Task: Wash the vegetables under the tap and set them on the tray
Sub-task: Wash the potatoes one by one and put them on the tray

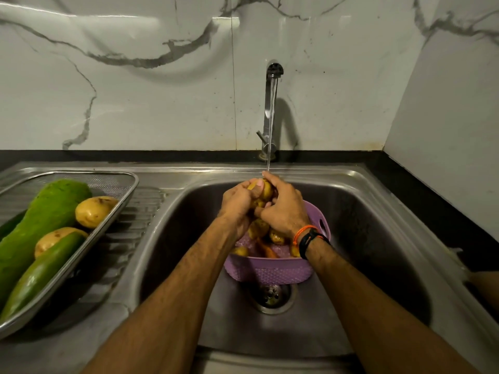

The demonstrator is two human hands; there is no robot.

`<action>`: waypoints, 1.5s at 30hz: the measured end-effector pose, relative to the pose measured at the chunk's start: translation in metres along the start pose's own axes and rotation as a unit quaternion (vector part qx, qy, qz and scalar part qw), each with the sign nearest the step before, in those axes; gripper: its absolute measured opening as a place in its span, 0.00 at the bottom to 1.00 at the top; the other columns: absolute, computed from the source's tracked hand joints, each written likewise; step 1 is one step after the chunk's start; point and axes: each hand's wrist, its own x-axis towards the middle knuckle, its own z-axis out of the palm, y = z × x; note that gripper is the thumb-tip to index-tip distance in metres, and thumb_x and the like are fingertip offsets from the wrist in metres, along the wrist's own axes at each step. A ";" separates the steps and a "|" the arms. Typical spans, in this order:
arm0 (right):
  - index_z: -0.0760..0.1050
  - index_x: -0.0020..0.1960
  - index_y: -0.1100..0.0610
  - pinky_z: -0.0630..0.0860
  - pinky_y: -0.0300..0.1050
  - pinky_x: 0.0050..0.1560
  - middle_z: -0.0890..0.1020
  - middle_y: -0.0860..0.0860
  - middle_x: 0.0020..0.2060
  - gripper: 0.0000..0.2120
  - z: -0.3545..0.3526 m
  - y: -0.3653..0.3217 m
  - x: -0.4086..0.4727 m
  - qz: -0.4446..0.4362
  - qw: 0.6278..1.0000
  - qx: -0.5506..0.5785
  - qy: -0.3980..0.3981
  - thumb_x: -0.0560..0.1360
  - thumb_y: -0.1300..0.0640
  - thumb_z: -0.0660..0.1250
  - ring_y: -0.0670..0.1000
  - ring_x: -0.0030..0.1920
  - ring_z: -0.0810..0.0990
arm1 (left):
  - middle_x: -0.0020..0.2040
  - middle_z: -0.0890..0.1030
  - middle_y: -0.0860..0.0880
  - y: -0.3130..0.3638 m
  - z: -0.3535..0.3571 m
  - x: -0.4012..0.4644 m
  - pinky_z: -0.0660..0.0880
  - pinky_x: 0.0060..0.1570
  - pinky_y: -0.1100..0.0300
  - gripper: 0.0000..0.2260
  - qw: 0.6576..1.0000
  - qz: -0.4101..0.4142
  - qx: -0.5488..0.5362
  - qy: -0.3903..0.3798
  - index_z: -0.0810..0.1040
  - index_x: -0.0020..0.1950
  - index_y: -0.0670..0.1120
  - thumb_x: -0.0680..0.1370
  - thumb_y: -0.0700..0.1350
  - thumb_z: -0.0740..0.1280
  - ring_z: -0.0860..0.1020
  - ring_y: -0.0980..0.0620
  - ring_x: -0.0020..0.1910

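A potato (264, 190) sits cupped between both hands above the sink bowl (378, 238), right under the thin stream of water (271, 125) falling from the tap (272, 76). The left hand (237, 202) wraps it from the left with the thumb across the top, and the right hand (283, 209) curls round it from the right, its fingertips highest, where the water lands. Both hands grip the same potato, so neither is free. Little of the potato shows between the fingers, and its long axis cannot be told for sure.

Directly below the hands stands a purple basket (272, 271) over the drain (271, 295), with more potatoes (276, 237) and what looks like a carrot (266, 249) still waiting in it.

The tray (108, 222) lies well to the left on the draining board, apart from the sink bowl. It already holds a big green gourd (40, 220), a smaller green one (43, 271) and two potatoes (93, 211).

So the held potato must travel leftward and slightly toward the person to reach the tray. The left hand is on the nearer side and seems the natural one to carry it across, leaving the right hand over the basket.
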 end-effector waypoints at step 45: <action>0.75 0.66 0.52 0.71 0.32 0.53 0.81 0.51 0.57 0.26 -0.004 -0.013 -0.011 -0.043 0.995 -0.068 0.052 0.71 0.66 0.72 0.50 0.58 0.79 | 0.50 0.83 0.40 0.000 0.006 0.000 0.78 0.50 0.51 0.13 0.998 -0.060 -0.007 0.021 0.79 0.59 0.38 0.83 0.45 0.62 0.81 0.45 0.50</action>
